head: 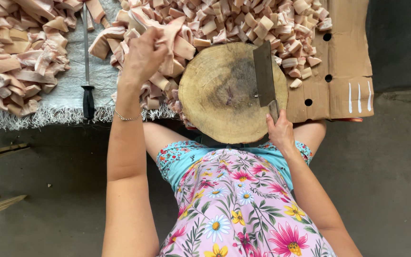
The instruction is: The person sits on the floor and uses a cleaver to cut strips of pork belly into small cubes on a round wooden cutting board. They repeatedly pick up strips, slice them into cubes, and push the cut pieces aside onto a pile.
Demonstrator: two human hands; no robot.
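My left hand (142,56) reaches out over a heap of long pale pink meat strips (134,35) and is closed on one of them. My right hand (280,131) grips the handle of a broad steel cleaver (264,72), whose blade rests flat-edge down across a round wooden chopping block (224,93). The block's top is bare apart from the cleaver. Beyond the block lies a pile of small cut meat cubes (258,21).
A sharpening steel with a black handle (87,76) lies on a white woven mat (67,95) left of the strips. More strips are heaped at far left (15,52). Flattened brown cardboard (346,62) lies under the cubes at right. Grey concrete floor surrounds my floral dress.
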